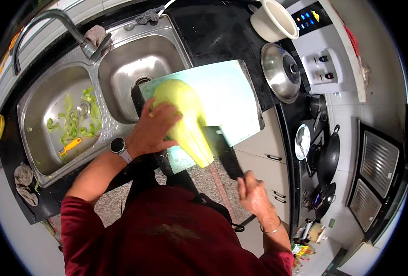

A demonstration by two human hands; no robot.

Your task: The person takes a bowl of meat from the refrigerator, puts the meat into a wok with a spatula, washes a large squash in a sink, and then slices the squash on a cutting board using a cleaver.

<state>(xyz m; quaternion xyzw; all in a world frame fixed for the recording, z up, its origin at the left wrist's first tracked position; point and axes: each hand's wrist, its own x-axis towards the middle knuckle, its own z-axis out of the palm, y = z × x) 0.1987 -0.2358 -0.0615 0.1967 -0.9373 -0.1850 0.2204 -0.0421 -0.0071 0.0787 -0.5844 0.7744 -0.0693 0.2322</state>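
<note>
A large pale green-yellow gourd (178, 94), looking peeled, lies on a light blue cutting board (234, 87). Its narrower end points toward me and shows lengthwise lines; I cannot tell whether they are cuts or ridges. My left hand (155, 126) presses over the gourd's left side, fingers curved across it and thumb toward the narrow end. A dark, broad-bladed kitchen knife (222, 149), blurred, is at the gourd's right side. Its handle is gripped in my right hand (253, 192), beyond the board's near edge. Whether the blade touches the gourd cannot be told.
The board overhangs the right basin of a steel double sink (139, 53). Green peelings (77, 117) and a yellow-handled peeler (70, 146) lie in the left basin. A pot lid (280, 73) and cream basin (273, 20) stand beyond the board. Dark pans (329, 158) sit on the stove at right.
</note>
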